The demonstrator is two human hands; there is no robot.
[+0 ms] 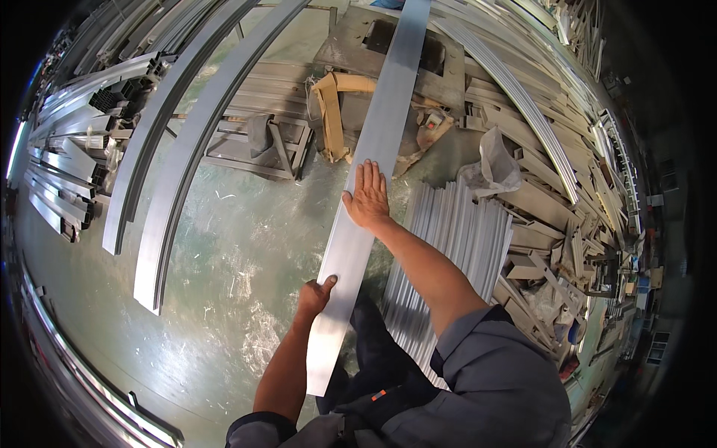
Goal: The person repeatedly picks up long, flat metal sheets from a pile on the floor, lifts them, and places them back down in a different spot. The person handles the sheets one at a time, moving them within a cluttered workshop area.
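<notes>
A long flat aluminium strip [373,179] runs straight away from the person; its long axis goes from a near end close to the body, up under both hands, to a grey metal workbench [351,52] far ahead. The right hand [367,198] lies further along it, palm down on the top face, fingers [371,173] stretched flat and together, pressing and not gripping. The left hand [314,296] is nearer to the strip's near end; it grips the left edge, thumb on top and fingers curled beneath. A stack of ribbed aluminium profiles [448,246] lies just right of the fingers.
</notes>
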